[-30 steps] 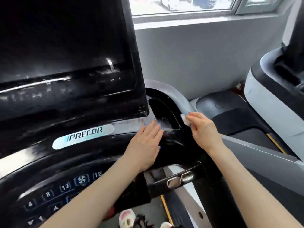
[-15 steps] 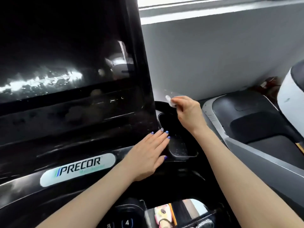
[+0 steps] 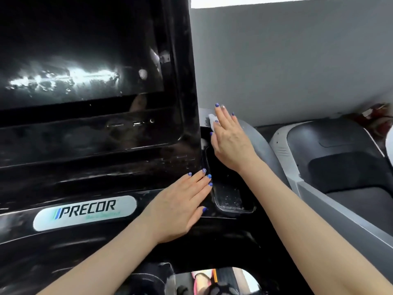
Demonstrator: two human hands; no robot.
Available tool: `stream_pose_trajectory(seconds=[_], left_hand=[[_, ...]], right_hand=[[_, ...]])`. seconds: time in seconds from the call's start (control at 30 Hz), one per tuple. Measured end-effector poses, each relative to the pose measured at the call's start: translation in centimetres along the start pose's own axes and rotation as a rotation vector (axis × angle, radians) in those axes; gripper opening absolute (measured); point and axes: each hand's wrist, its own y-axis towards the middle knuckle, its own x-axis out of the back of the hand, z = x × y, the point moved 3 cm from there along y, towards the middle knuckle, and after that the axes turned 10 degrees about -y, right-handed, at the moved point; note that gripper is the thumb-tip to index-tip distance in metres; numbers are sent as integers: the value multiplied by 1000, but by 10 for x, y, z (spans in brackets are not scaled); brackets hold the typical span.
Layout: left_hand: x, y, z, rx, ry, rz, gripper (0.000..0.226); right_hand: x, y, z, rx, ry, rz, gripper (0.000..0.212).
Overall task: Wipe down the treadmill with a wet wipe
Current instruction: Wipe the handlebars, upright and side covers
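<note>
while the left hand [image 3: 180, 206] lies flat, fingers straight, on the glossy black treadmill [image 3: 95, 173], the right hand [image 3: 230, 143] presses a crumpled white wipe [image 3: 212, 119] flat-fingered on the far grey rim.

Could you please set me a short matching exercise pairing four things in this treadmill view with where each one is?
Things:
1. left hand
2. right hand
3. wet wipe
4. PRECOR badge

Places:
A. under straight fingers, on the grey rim
B. flat on the black console, beside the tray
C. left of the flat hand
D. above the tray, pressing white material

Pairs: 1-B, 2-D, 3-A, 4-C
</note>
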Motion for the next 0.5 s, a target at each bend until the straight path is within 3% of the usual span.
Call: stream_pose_trajectory(seconds=[0.07, 0.2, 0.5], left_hand=[[0, -4, 1, 1, 3, 8, 56], [1, -18, 4, 27, -10, 2, 56], [2, -13, 2, 43, -18, 7, 54]], right_hand=[[-1, 0, -2, 42, 28, 69, 52], [-2, -2, 2, 49, 53, 152, 71], [-7, 58, -4, -146, 160, 269, 57]])
